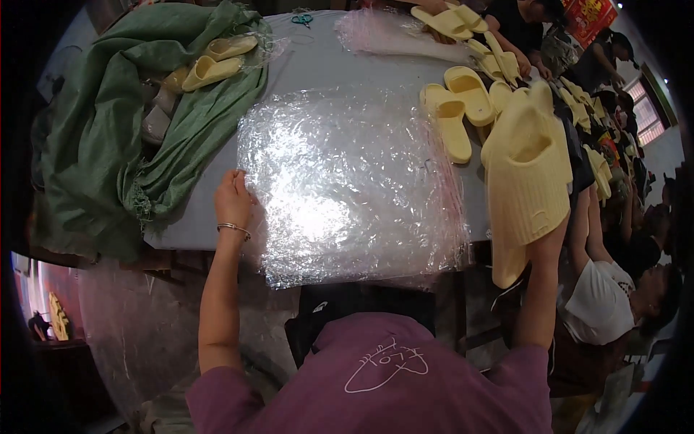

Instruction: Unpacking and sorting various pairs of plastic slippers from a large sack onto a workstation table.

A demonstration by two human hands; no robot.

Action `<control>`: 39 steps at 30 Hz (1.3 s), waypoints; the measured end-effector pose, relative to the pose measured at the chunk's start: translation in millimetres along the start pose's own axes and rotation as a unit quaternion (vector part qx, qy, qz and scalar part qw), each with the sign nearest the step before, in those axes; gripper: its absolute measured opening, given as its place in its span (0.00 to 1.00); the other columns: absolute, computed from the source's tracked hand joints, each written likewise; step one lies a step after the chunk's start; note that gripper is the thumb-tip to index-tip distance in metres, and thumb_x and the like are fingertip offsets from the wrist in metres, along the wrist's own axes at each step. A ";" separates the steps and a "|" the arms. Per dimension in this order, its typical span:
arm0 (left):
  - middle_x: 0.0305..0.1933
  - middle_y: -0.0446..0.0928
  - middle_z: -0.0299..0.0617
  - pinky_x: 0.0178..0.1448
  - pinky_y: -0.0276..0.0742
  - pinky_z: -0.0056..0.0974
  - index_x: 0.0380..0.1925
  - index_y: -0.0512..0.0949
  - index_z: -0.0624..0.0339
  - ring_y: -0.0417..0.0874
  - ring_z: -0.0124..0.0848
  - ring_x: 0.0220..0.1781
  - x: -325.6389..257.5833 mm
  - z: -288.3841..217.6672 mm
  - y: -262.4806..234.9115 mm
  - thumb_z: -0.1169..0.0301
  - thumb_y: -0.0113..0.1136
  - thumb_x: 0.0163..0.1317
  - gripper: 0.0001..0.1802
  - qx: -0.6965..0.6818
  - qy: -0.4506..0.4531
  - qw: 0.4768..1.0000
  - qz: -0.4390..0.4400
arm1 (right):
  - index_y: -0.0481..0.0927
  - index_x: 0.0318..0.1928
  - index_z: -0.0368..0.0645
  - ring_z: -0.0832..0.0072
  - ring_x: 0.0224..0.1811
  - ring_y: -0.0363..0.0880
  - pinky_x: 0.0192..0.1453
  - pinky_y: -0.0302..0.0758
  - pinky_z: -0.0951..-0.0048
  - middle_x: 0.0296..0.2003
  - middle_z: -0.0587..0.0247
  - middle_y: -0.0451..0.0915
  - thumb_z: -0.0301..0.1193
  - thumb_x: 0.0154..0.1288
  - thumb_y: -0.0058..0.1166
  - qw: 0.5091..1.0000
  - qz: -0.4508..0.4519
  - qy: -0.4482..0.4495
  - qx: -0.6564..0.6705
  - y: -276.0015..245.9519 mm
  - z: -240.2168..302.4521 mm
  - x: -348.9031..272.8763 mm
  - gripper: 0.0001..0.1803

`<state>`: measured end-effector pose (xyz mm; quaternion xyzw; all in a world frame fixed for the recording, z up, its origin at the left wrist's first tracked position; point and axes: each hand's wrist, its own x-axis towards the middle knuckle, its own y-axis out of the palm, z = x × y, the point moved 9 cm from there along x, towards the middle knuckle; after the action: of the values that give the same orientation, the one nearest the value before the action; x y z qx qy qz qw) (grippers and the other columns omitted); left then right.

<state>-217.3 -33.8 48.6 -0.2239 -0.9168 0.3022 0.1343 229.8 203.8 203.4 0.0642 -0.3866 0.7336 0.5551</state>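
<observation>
A stack of clear, crinkled plastic bags (347, 181) lies on the grey table (303, 58) in front of me, its near edge hanging slightly over. At its left edge, my left hand (233, 201) has its fingers closed on the edge of a bag. On the right, a pair of pale yellow slippers (531, 173) is raised close to the camera, soles and straps tilted upright. My right forearm (542, 282) runs up behind them. The slippers cover my right hand, which appears to hold them from behind.
Loose yellow slippers (455, 130) lie beyond the bags at the right. A green woven sack (108, 116) with slippers (213, 69) on it covers the left side. Small teal scissors (302, 19) and more plastic bags (390, 36) lie farther back. Several people work along the right.
</observation>
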 end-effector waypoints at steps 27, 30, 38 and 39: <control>0.55 0.64 0.61 0.62 0.59 0.45 0.56 0.61 0.70 0.64 0.52 0.57 26.1 -47.2 53.8 0.72 0.54 0.55 0.28 0.222 0.293 0.929 0.051 | 0.67 0.41 0.37 0.50 0.41 0.71 0.45 0.71 0.56 0.40 0.48 0.70 0.29 0.50 0.52 0.973 0.177 0.027 -0.148 205.0 -64.0 -14.7 0.17; 0.49 0.71 0.56 0.57 0.65 0.42 0.50 0.69 0.67 0.71 0.47 0.52 74.2 -28.9 76.4 0.68 0.58 0.53 0.25 0.118 0.154 0.979 0.063 | 0.67 0.40 0.38 0.46 0.43 0.69 0.44 0.68 0.53 0.39 0.43 0.70 0.29 0.52 0.48 0.974 0.179 0.131 -0.051 196.3 -75.9 -11.0 0.14; 0.29 0.77 0.39 0.41 0.68 0.41 0.27 0.78 0.55 0.75 0.38 0.36 105.0 -41.4 54.7 0.70 0.59 0.50 0.04 0.053 0.209 0.968 -0.132 | 0.69 0.44 0.32 0.45 0.41 0.69 0.44 0.66 0.56 0.38 0.41 0.72 0.19 0.50 0.42 0.986 -0.035 0.011 0.164 107.3 -12.0 46.5 0.17; 0.26 0.76 0.41 0.41 0.69 0.40 0.26 0.78 0.58 0.75 0.39 0.35 109.7 -35.1 42.2 0.71 0.59 0.51 0.04 0.026 0.186 0.970 -0.153 | 0.69 0.42 0.32 0.45 0.41 0.69 0.43 0.67 0.56 0.37 0.42 0.72 0.20 0.51 0.44 0.995 -0.030 -0.043 0.088 113.9 17.5 45.1 0.15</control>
<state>-284.7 67.7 62.3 -0.1297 -0.8912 0.2546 0.3524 108.6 217.4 182.6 0.1556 -0.3425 0.7445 0.5516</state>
